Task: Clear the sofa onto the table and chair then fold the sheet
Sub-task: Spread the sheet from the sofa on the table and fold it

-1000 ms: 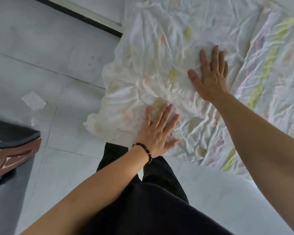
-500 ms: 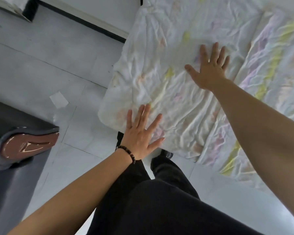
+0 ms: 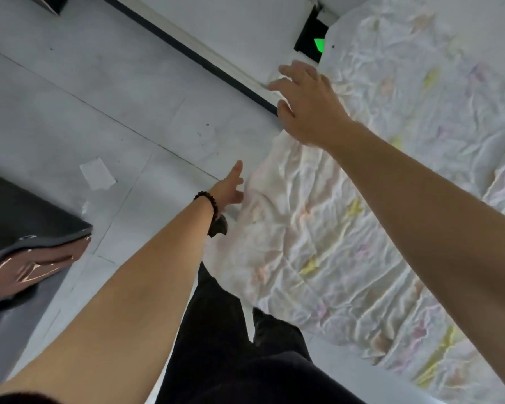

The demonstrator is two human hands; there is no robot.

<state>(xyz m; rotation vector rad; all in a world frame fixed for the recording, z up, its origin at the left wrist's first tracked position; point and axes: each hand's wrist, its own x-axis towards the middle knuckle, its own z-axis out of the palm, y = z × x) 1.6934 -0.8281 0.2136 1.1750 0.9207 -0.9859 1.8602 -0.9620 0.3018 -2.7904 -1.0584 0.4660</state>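
Both hands are reaching out over the left-hand edge of the sheet (image 3: 362, 228), empty and with fingers spread: the left hand (image 3: 229, 186), a dark bead bracelet (image 3: 207, 201) at its wrist, stretches low toward the border of the cloth just beyond its fingertips, and the right hand (image 3: 306, 103) hovers farther out, fingers loosely curled over the far corner where the cloth meets the dark skirting strip (image 3: 187, 52) along the wall. Neither hand has closed on any fabric; whether the left fingertips already touch the hem cannot be told from this angle. The sheet lies spread and heavily creased on the floor (image 3: 99, 112), white with faint pastel patches, running from under the right forearm out to the person's right, with what looks like a doubled layer toward that side. A scrap of paper (image 3: 96, 173) lies on the floor well to the left of the left hand, and a dark piece of furniture (image 3: 27, 243) sits nearer the person on that same side. By the look of it the clearing is done and the folding is in hand: the next move calls for pinching this edge at two spaced points, one per hand, lifting it evenly and carrying it across toward the opposite side so the layers line up without dragging new creases.
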